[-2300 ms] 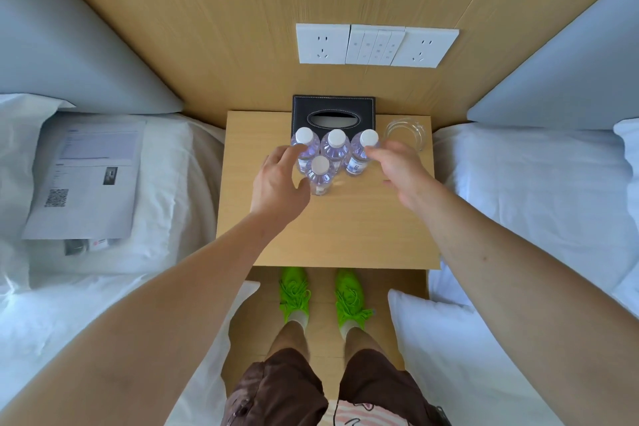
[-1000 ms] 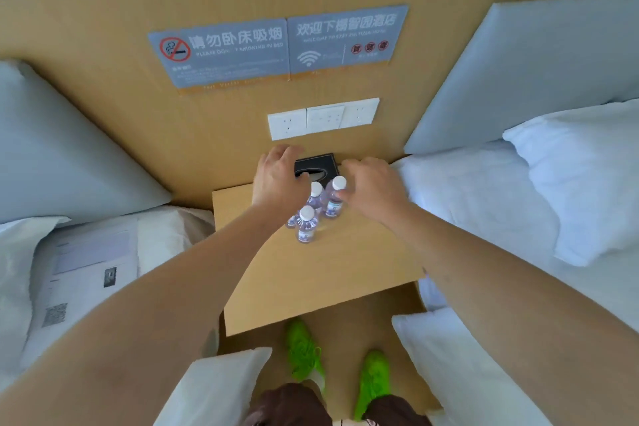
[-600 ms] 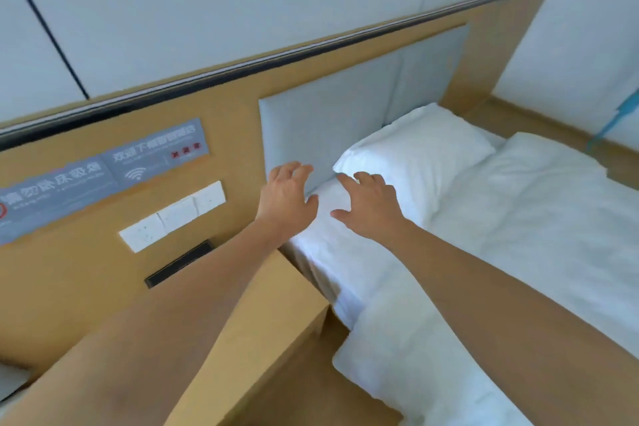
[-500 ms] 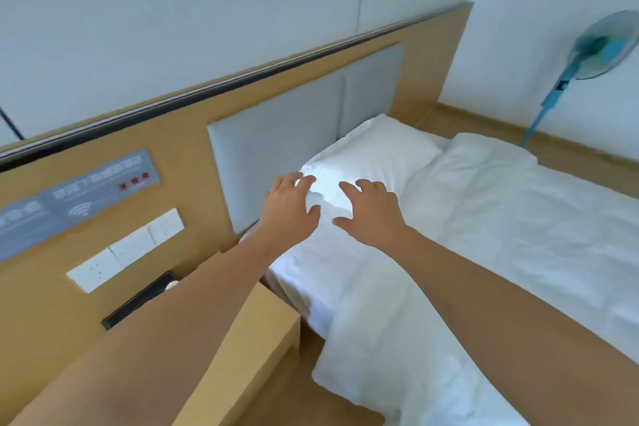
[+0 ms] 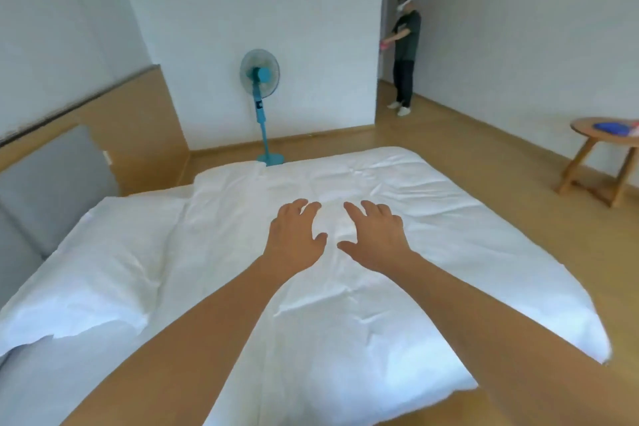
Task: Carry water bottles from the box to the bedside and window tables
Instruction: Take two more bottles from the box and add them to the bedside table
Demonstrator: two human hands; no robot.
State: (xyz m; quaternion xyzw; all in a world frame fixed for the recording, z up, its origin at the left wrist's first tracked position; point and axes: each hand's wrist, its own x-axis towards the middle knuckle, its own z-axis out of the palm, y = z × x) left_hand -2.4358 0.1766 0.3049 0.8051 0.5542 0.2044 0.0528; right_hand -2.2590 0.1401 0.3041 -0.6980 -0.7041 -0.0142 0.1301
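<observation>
1. The left hand point(image 5: 294, 239) and right hand point(image 5: 375, 240) hang spread and empty over the bed point(image 5: 345, 304), probably free for a new load.
2. No bottles or box are visible; a round table point(image 5: 603, 130) stands at two o'clock.

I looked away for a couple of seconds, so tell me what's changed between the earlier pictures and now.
The person let go of the water bottles grouped on the bedside table and turned away to the right. The bottles and that table are out of view now. The left hand and right hand are open and empty, held out over the white bed, facing a blue fan and a round table. Unchanged: both hands stay side by side.
</observation>
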